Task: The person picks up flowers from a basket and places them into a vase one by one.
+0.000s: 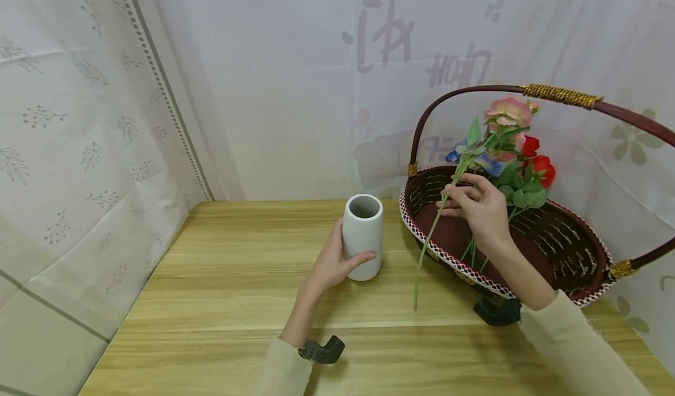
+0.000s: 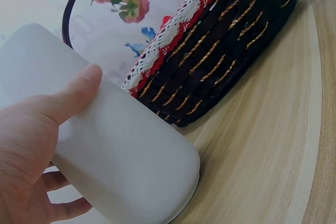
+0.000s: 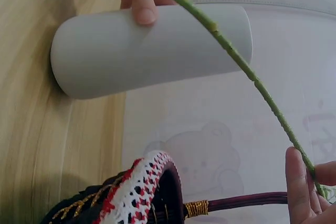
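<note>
My left hand [image 1: 333,258] grips a white cylindrical vase [image 1: 364,238], which stands upright on the wooden table. Its thumb lies across the front of the vase and its fingers go round the side, as the left wrist view [image 2: 68,98] of the vase shows too. My right hand [image 1: 486,213] pinches the green stem of an artificial flower [image 1: 428,243] between thumb and fingers. The stem's lower end hangs in front of the basket; leaves and pink blooms [image 1: 508,115] show above the hand, overlapping other flowers.
A dark woven basket [image 1: 580,273] with a lace-trimmed rim and tall arched handle [image 1: 448,98] stands at the right. Red flowers [image 1: 543,170] and blue flowers [image 1: 489,164] are in it. The wooden table [image 1: 232,284] extends left of the vase; a printed curtain [image 1: 274,91] hangs behind.
</note>
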The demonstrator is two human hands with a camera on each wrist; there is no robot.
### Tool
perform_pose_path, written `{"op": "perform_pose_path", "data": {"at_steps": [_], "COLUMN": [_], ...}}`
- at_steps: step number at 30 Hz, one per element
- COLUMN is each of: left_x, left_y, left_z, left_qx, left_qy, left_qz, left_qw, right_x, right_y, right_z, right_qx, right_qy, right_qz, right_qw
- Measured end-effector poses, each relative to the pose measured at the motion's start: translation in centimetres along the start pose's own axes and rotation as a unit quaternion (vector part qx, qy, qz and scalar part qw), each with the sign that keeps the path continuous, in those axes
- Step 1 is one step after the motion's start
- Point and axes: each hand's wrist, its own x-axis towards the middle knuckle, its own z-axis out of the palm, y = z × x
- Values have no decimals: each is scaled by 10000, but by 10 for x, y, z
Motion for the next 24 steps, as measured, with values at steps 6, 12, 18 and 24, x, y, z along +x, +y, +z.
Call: {"op": "perform_pose_path", "data": {"at_steps": [6,12,18,24], "left_x": [0,1,1,1], "left_y": [-1,-2,-2,-1], "left_z": [0,-1,-1,0], "left_qx": [85,69,28,7], "left_qy": [-41,-56,-82,-74], "left_qz": [-20,-92,-118,-92], "left_qw": [10000,9999,9999,9999], "right_x": [-6,-11,-16,-22], "right_y": [0,-1,-2,-3], "right_z": [2,4,5,7], "right_qx": [11,-72,-19,2], "right_qy": [-128,-199,-323,-453], "right_qz": [-27,-40,-118,-145], "right_qw": [9999,9998,9994,9989]}}
